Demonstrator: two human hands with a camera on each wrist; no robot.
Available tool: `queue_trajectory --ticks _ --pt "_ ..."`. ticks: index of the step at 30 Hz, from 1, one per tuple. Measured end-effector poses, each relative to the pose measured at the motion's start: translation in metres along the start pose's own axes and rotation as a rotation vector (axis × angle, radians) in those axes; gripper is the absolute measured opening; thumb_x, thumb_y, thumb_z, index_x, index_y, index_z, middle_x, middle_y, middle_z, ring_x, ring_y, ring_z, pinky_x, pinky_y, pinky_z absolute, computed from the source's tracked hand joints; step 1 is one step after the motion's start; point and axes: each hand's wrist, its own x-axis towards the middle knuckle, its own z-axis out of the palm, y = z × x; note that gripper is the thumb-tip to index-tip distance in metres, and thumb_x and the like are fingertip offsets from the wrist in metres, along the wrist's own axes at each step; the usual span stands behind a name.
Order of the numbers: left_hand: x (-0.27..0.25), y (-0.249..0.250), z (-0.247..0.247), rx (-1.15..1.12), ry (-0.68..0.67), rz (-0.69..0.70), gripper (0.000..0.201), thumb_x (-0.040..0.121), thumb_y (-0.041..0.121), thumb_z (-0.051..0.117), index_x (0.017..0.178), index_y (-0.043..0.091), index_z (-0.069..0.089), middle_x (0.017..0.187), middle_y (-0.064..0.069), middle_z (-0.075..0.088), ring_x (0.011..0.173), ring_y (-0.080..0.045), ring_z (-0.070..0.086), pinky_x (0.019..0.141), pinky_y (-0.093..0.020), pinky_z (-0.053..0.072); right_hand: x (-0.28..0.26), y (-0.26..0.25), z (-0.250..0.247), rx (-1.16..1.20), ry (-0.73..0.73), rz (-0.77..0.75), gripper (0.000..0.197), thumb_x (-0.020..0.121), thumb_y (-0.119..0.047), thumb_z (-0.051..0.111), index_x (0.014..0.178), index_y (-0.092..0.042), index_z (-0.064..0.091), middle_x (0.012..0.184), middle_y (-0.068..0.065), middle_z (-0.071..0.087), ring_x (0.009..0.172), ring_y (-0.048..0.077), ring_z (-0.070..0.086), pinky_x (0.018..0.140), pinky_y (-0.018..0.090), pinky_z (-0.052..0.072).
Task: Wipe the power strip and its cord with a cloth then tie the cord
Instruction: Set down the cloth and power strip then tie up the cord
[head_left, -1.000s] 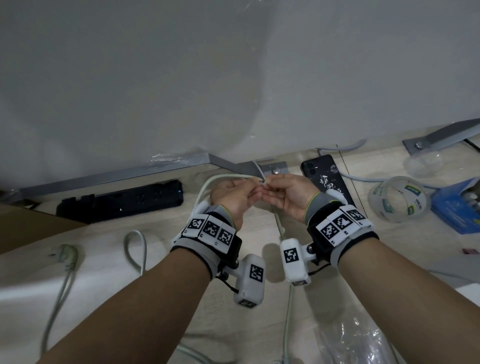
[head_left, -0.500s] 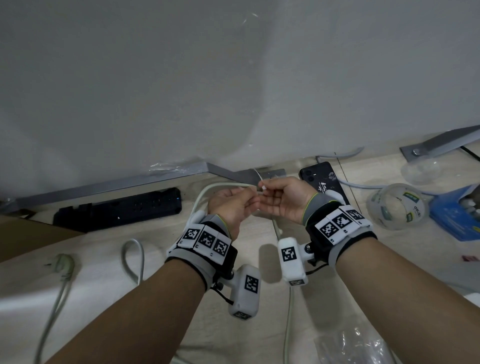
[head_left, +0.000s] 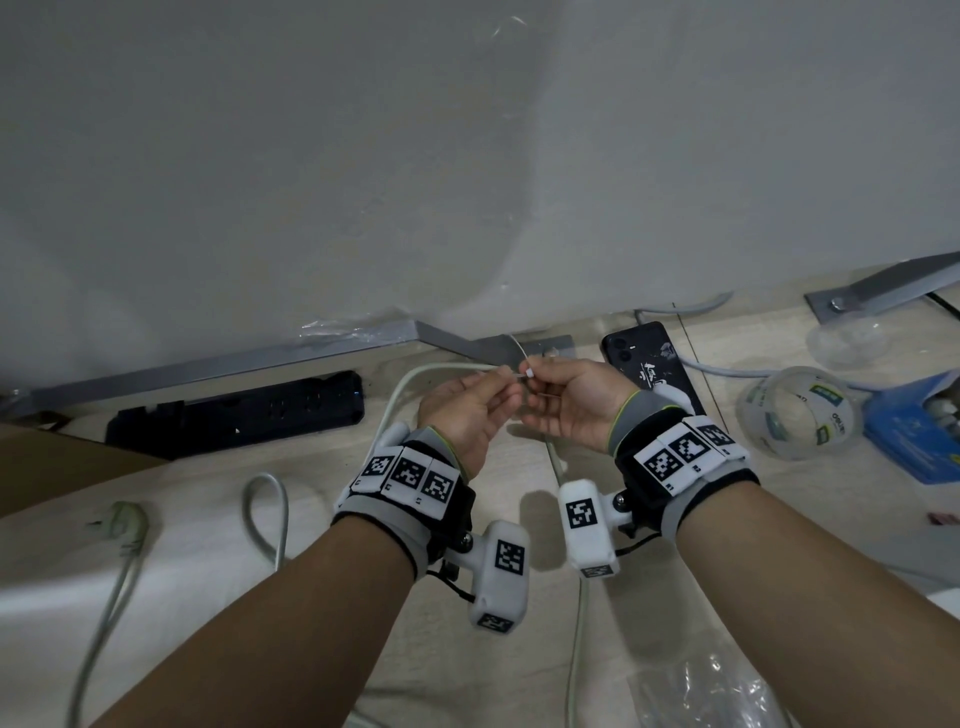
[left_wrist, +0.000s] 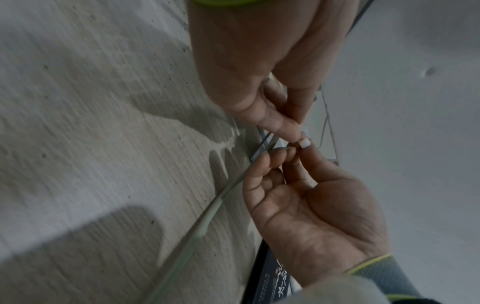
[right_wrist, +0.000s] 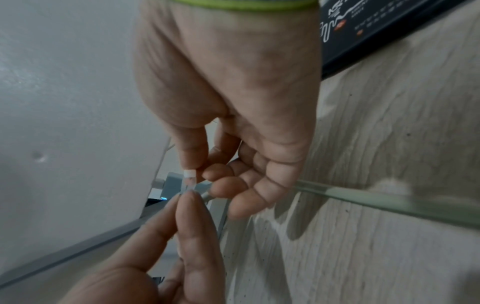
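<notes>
My left hand (head_left: 465, 415) and right hand (head_left: 569, 397) both pinch a thin white cable tie (head_left: 525, 375) above the pale cord (head_left: 402, 392), which lies unbundled on the surface; I judge tying barely begun.

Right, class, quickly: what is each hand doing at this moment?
Left hand: fingertips pinch the thin white cable tie.
Right hand: thumb and forefinger pinch the cable tie at its small square head.

Black power strip (head_left: 236, 413), pale grey-green cord (head_left: 400, 400) — white zip tie (head_left: 525, 375), blue box (head_left: 919, 431), light wood-grain floor (head_left: 197, 530).
</notes>
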Motion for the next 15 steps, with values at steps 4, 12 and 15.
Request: queue_trajectory --ticks 4,12,15 --pt "0.001 0.001 -0.002 -0.024 -0.03 -0.014 0.015 0.088 0.007 0.063 0.091 -0.007 0.067 0.075 -0.01 0.069 0.062 -0.009 0.067 0.061 -0.015 0.056 -0.001 0.003 0.002 0.024 0.0 -0.003 0.014 0.095 -0.016 0.051 0.086 -0.014 0.062 0.071 -0.001 0.053 0.062 0.012 0.055 0.054 0.026 0.054" --pt "0.002 0.001 -0.002 -0.082 -0.099 -0.06 0.025 0.091 0.009 0.059 0.107 -0.01 0.063 0.088 -0.013 0.069 0.069 -0.008 0.069 0.062 -0.013 0.055 -0.002 0.009 0.005 0.12 -0.04 0.005 0.017 0.097 -0.019 0.049 0.085 -0.017 0.061 0.073 -0.001 0.059 0.065 0.012 0.06 0.064 0.028 0.054" --pt "0.003 0.0 -0.001 -0.089 -0.112 -0.077 0.019 0.091 0.009 0.059 0.101 -0.005 0.067 0.087 -0.01 0.071 0.071 -0.008 0.07 0.061 -0.013 0.055 0.001 0.013 0.003 0.159 -0.068 -0.007 0.017 0.096 -0.022 0.05 0.085 -0.017 0.061 0.072 -0.001 0.061 0.066 0.012 0.059 0.064 0.028 0.056"
